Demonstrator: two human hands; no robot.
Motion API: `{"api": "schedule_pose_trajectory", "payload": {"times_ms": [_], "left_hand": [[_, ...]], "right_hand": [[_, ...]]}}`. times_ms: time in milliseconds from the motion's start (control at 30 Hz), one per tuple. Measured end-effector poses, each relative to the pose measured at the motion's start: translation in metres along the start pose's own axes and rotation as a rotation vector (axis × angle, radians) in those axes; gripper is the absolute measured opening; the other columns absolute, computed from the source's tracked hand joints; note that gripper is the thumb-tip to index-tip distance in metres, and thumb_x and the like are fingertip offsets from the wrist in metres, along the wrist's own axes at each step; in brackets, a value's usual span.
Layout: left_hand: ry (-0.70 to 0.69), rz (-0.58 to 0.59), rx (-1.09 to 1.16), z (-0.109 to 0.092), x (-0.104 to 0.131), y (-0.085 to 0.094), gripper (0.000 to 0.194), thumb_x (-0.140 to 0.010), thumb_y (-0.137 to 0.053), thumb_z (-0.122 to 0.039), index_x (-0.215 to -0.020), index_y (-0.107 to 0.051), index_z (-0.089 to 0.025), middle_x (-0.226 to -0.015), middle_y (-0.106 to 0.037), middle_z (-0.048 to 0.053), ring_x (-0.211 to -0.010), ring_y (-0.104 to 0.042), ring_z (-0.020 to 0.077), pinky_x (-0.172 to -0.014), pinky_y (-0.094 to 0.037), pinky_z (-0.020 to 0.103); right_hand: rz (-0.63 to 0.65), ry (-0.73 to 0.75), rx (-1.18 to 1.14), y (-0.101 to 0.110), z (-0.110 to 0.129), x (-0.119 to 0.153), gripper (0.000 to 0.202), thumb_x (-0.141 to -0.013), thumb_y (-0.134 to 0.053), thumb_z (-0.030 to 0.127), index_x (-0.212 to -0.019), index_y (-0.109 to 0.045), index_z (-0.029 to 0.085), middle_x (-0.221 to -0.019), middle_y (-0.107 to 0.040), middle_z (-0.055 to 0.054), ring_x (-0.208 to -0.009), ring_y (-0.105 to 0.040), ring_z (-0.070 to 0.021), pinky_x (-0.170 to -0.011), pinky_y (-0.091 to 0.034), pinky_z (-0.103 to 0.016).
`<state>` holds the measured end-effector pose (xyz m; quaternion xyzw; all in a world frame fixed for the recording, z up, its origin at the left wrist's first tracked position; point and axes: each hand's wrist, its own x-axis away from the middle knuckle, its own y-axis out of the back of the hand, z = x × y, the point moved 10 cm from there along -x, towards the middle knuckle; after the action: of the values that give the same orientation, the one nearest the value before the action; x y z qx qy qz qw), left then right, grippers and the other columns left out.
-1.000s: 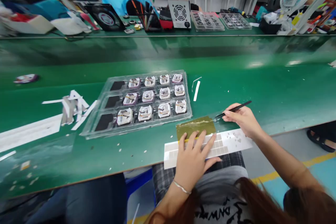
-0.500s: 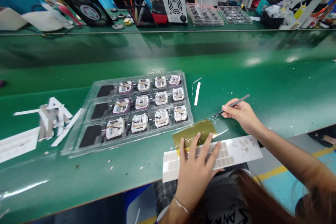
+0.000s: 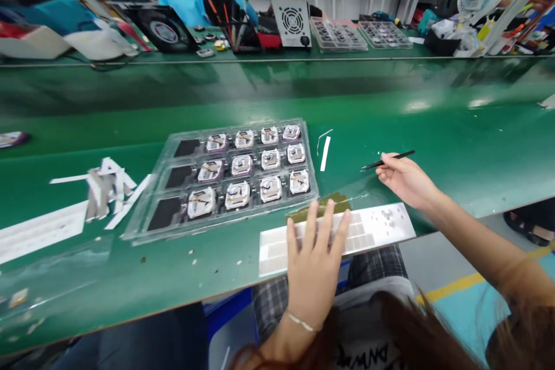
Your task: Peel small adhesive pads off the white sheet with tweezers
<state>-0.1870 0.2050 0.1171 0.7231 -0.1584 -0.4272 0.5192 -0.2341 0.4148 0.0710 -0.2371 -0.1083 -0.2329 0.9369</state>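
Paper scraps [image 3: 106, 188]: white strips lie at the left of the frame on the green bench [image 3: 433, 144], unchanged.
Blister tray [image 3: 225, 176]: clear, centre of frame, small square assemblies in three rows; unmoved on the bench.
Left hand [image 3: 314, 260]: flat, fingers spread apart, pressing the white label sheet [image 3: 377, 225] at the near bench edge, as half a second ago.
Amber film [image 3: 321, 206]: just beyond the left fingertips; less of it shows than before.
Right hand [image 3: 405, 179]: fingers clamped on the black tweezers [image 3: 387, 159]; it has lifted up and away from the film's corner, so the tips now hang clear of it, right of centre.
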Motion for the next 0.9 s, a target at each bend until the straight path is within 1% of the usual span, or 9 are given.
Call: {"api": "schedule_pose_trajectory", "payload": {"times_ms": [67,133,233,300,433,533,600,733,900], "left_hand": [[0.009,0.169,-0.012,0.001,0.000,-0.032,0.053,-0.086,-0.045,-0.016,-0.136,-0.038,-0.031,-0.140,-0.042,0.007,-0.131,-0.036,0.0327,-0.100,-0.032,0.063],[0.046,0.236,-0.028,0.006,0.002,-0.045,0.051,-0.086,-0.048,-0.024,-0.136,-0.039,-0.029,-0.143,-0.038,0.007,-0.131,-0.034,0.0333,-0.101,-0.031,0.063],[0.073,0.199,-0.071,0.010,0.002,-0.040,0.060,-0.085,-0.047,-0.050,-0.136,-0.040,-0.019,-0.145,-0.032,0.014,-0.132,-0.030,0.0398,-0.100,-0.021,0.071],[0.050,0.154,-0.078,0.007,0.000,-0.035,0.069,-0.083,-0.043,-0.059,-0.136,-0.039,-0.015,-0.145,-0.031,0.017,-0.132,-0.028,0.0412,-0.100,-0.011,0.074],[0.051,0.117,0.020,0.004,-0.003,-0.031,0.052,-0.087,-0.043,-0.049,-0.131,-0.046,-0.022,-0.140,-0.042,0.011,-0.129,-0.035,0.0367,-0.103,-0.014,0.069],[0.079,0.085,0.080,0.006,-0.002,-0.027,0.038,-0.087,-0.046,-0.043,-0.119,-0.057,-0.025,-0.124,-0.058,0.008,-0.116,-0.048,0.0328,-0.104,-0.013,0.067],[0.079,0.051,0.099,0.006,-0.001,-0.023,0.033,-0.087,-0.049,-0.040,-0.113,-0.060,-0.025,-0.114,-0.063,0.007,-0.107,-0.052,0.0294,-0.105,-0.017,0.065],[0.088,-0.025,0.155,0.007,0.002,-0.018,0.030,-0.084,-0.054,-0.037,-0.108,-0.062,-0.020,-0.112,-0.062,0.009,-0.107,-0.053,0.0269,-0.103,-0.033,0.052],[0.101,-0.111,0.216,0.009,0.005,-0.016,0.026,-0.082,-0.059,-0.034,-0.101,-0.062,-0.017,-0.109,-0.063,0.010,-0.110,-0.054,0.0272,-0.104,-0.032,0.052]], "right_hand": [[-0.006,0.041,-0.014,0.002,0.012,0.004,0.029,-0.061,-0.082,0.031,-0.071,-0.057,0.020,-0.063,-0.059,0.005,-0.061,-0.058,-0.0076,-0.054,-0.046,-0.018],[0.003,0.041,0.008,0.000,0.014,0.009,0.028,-0.062,-0.082,0.029,-0.071,-0.058,0.020,-0.064,-0.061,0.004,-0.061,-0.059,-0.0081,-0.053,-0.046,-0.018],[0.040,-0.013,0.070,-0.008,0.000,0.014,0.028,-0.059,-0.083,0.025,-0.072,-0.060,0.017,-0.066,-0.064,0.000,-0.062,-0.062,-0.0109,-0.057,-0.048,-0.021],[0.061,-0.029,0.099,-0.015,-0.010,0.015,0.028,-0.059,-0.083,0.026,-0.071,-0.060,0.017,-0.067,-0.065,-0.001,-0.063,-0.062,-0.0119,-0.059,-0.049,-0.023],[0.073,0.008,0.139,-0.024,-0.019,0.008,0.026,-0.061,-0.081,0.029,-0.071,-0.059,0.018,-0.067,-0.064,0.000,-0.064,-0.062,-0.0107,-0.064,-0.050,-0.023],[0.079,0.018,0.184,-0.026,-0.025,0.000,0.026,-0.062,-0.080,0.030,-0.071,-0.060,0.017,-0.069,-0.065,0.000,-0.067,-0.063,-0.0112,-0.068,-0.050,-0.024],[0.074,0.015,0.215,-0.024,-0.029,-0.002,0.026,-0.061,-0.081,0.030,-0.070,-0.060,0.017,-0.069,-0.065,-0.001,-0.068,-0.063,-0.0113,-0.070,-0.051,-0.024],[0.067,-0.012,0.267,-0.019,-0.032,0.001,0.028,-0.061,-0.081,0.032,-0.071,-0.059,0.017,-0.068,-0.066,-0.002,-0.070,-0.065,-0.0137,-0.072,-0.052,-0.028],[0.075,-0.002,0.324,-0.025,-0.030,0.006,0.029,-0.060,-0.081,0.033,-0.072,-0.060,0.016,-0.062,-0.065,-0.001,-0.060,-0.063,-0.0124,-0.060,-0.051,-0.025]]}}
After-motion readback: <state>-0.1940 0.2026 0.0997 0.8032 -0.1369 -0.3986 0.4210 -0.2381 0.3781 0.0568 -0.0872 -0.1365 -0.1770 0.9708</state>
